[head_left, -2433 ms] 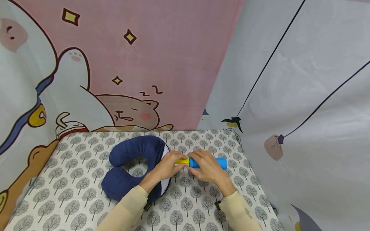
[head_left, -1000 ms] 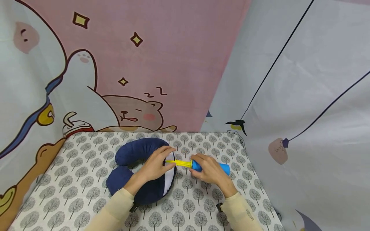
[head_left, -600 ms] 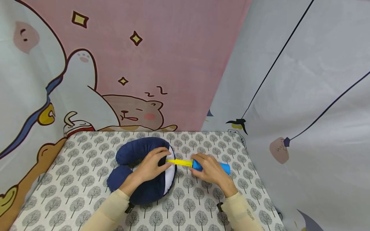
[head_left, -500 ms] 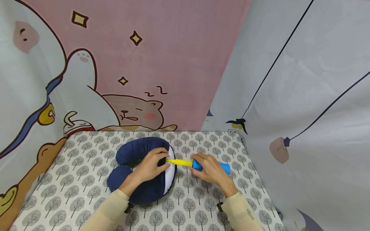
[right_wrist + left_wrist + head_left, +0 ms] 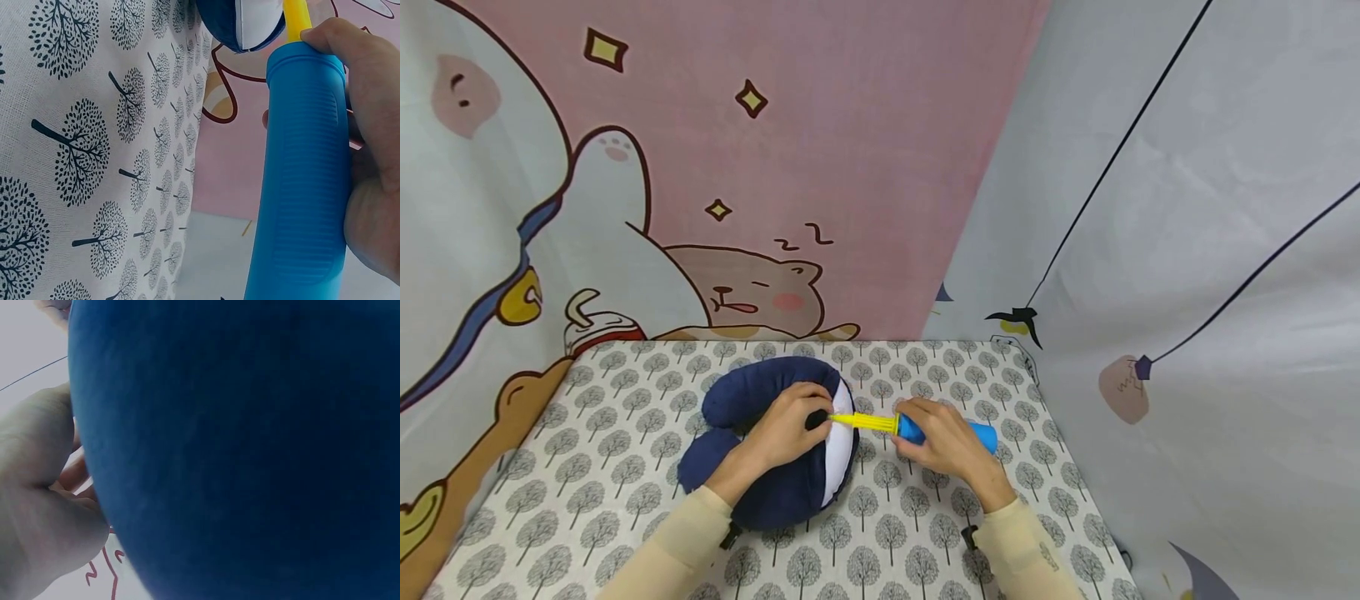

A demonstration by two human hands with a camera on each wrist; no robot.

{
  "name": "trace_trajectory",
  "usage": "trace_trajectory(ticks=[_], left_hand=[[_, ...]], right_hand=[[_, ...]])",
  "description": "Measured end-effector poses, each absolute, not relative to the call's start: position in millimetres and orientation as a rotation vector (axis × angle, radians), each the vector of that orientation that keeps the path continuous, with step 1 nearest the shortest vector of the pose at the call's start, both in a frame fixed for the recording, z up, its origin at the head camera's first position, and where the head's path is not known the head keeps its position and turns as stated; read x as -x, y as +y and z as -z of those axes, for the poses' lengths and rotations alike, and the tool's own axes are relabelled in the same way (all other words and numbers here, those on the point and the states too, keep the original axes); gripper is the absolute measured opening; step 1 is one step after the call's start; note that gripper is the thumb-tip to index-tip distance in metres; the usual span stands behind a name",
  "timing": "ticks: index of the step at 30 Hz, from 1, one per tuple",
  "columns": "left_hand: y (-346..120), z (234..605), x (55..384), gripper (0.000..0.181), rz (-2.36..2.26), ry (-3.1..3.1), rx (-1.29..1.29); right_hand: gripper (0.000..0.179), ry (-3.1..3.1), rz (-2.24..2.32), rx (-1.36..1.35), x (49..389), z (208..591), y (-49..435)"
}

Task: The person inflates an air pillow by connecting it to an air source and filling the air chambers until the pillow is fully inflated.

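Observation:
A navy U-shaped neck pillow (image 5: 786, 500) with a white band (image 5: 839, 454) lies on the patterned cloth. My left hand (image 5: 786, 425) reaches over its back, thumb and fingers curled round a small black piece (image 5: 816, 419) at the white band. My right hand (image 5: 943, 437) grips a blue hand pump (image 5: 983, 435), fingers wrapped round its barrel. The pump's yellow shaft (image 5: 874, 422) points left, its narrow tip right at the black piece. In the left wrist view the pillow (image 5: 237, 450) fills most of the picture and hides my fingertips. My right thumb lies by the barrel's yellow end.
White cloth with grey trees (image 5: 887, 533) covers the table. A pink and white cartoon curtain (image 5: 850, 167) hangs behind, and a pale curtain (image 5: 1187, 250) rises along the right edge. A black strap end (image 5: 730, 537) shows beside the left sleeve.
My left hand has left the pump's yellow shaft and moved left onto the pillow, baring more of the shaft. It has shifted slightly further left lately; my right hand keeps its hold.

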State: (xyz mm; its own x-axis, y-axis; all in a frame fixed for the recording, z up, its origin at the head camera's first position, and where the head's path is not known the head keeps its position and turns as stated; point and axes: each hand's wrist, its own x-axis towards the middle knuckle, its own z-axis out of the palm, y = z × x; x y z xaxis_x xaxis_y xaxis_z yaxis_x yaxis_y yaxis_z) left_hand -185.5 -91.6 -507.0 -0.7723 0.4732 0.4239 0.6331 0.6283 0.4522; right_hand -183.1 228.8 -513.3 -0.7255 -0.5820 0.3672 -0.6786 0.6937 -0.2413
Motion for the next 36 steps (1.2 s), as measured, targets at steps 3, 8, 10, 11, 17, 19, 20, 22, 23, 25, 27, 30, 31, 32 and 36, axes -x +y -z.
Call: trace_trajectory(ticks=[3, 8, 10, 11, 17, 19, 20, 22, 23, 25, 27, 30, 31, 32, 36], left_hand=[[-91.1, 503.3, 187.2, 0.009, 0.83, -2.603, 0.912], [-90.3, 499.9, 190.5, 0.007, 0.768, -2.639, 0.951], [-89.9, 499.4, 191.5, 0.008, 0.749, -2.657, 0.966], [-89.6, 499.3, 191.9, 0.008, 0.737, -2.666, 0.973], [-87.0, 500.1, 195.0, 0.01, 0.699, -2.696, 1.014], [-86.2, 501.5, 195.9, 0.011, 0.693, -2.693, 1.025], [-85.9, 502.2, 196.2, 0.011, 0.689, -2.686, 1.035], [-85.8, 504.4, 197.3, 0.011, 0.669, -2.664, 1.062], [-86.1, 505.6, 198.0, 0.011, 0.658, -2.648, 1.081], [-86.8, 507.7, 199.4, 0.01, 0.643, -2.619, 1.117], [-87.4, 509.4, 200.6, 0.009, 0.627, -2.596, 1.152], [-88.2, 510.4, 202.0, 0.009, 0.62, -2.58, 1.185], [-88.3, 510.5, 202.3, 0.01, 0.617, -2.578, 1.193], [-88.6, 510.6, 202.8, 0.01, 0.613, -2.575, 1.201], [-90.0, 510.2, 204.1, 0.011, 0.612, -2.576, 1.219]], right_hand=[[0.045, -2.638, -0.531, -1.01, 182.5, 513.0, 228.7], [0.046, -2.629, -0.517, -1.016, 181.6, 512.6, 228.5], [0.047, -2.629, -0.512, -1.019, 181.0, 513.1, 228.9], [0.047, -2.63, -0.513, -1.021, 180.7, 513.4, 229.2], [0.048, -2.669, -0.539, -1.004, 178.0, 514.2, 231.2], [0.048, -2.689, -0.545, -0.99, 177.1, 513.8, 231.6], [0.048, -2.697, -0.545, -0.984, 176.7, 513.5, 231.7], [0.047, -2.711, -0.546, -0.974, 176.5, 513.2, 231.7], [0.046, -2.715, -0.548, -0.972, 176.4, 513.2, 231.4], [0.046, -2.719, -0.552, -0.968, 176.4, 513.4, 231.2], [0.046, -2.718, -0.557, -0.97, 176.7, 513.6, 231.3], [0.048, -2.703, -0.551, -0.978, 177.1, 514.2, 231.9], [0.048, -2.692, -0.542, -0.983, 177.5, 514.5, 232.0], [0.049, -2.674, -0.53, -0.992, 177.8, 514.8, 232.1], [0.049, -2.58, -0.472, -1.032, 179.6, 516.2, 231.9]])
